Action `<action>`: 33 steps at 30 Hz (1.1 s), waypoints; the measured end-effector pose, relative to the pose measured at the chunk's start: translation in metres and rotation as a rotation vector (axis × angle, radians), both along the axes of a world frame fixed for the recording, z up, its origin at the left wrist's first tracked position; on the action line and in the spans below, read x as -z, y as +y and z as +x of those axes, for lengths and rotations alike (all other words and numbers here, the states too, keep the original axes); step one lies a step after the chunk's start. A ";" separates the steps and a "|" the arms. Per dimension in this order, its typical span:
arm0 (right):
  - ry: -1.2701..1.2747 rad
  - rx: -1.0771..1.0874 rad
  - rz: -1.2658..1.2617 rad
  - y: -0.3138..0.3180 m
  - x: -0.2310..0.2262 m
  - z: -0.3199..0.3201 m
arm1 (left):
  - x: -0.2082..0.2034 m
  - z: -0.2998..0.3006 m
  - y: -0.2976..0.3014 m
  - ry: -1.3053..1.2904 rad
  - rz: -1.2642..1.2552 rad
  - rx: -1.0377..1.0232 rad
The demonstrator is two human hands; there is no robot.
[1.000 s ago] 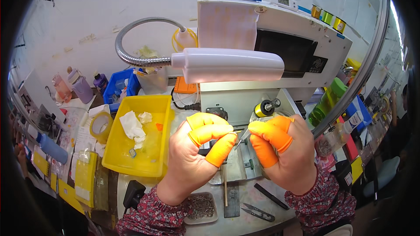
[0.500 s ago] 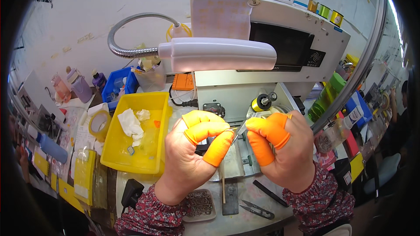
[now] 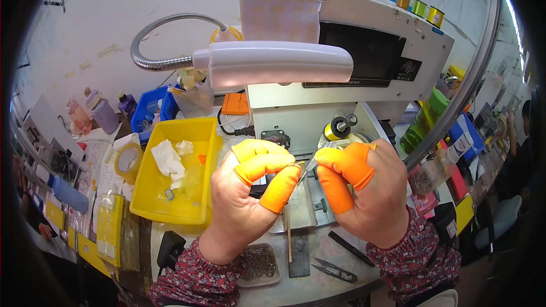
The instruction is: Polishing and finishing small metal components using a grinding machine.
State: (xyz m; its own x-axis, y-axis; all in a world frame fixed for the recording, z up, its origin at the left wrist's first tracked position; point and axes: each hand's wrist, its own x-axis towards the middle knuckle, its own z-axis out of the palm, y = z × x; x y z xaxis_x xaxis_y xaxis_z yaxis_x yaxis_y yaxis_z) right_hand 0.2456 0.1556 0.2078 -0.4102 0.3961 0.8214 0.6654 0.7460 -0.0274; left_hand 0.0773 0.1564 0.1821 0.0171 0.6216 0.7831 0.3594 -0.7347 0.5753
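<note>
Orange finger cots cover fingers of both my hands, which are raised close together in front of a white machine [image 3: 341, 101]. The thumb and forefinger of my left hand [image 3: 253, 185] are pinched together on something small, with a thin yellowish bit at the fingertips. My right hand [image 3: 361, 185] grips slim metal tweezers [image 3: 309, 169], whose tips point down and left beside the left fingertips. Most of the tweezers is hidden behind the right fingers. Below the hands stands a thin wooden stick [image 3: 289, 233] over a dark flat strip [image 3: 298, 262].
A yellow tray [image 3: 170, 216] with crumpled tissue is at the left. A lamp [image 3: 278, 62] hangs over the hands. Near the front edge lie a small dish of metal pieces [image 3: 260, 264], thread snips [image 3: 335, 270] and a black pen-like tool [image 3: 351, 249]. A yellow spool [image 3: 336, 129] sits behind.
The view has shifted slightly. Both hands keep their pinch; the left fingertips have come closed further over the small piece, so less of it shows.
</note>
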 end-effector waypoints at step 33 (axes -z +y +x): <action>0.211 -0.679 -0.517 -0.075 -0.046 -0.008 | 0.010 -0.011 0.005 0.041 0.023 0.029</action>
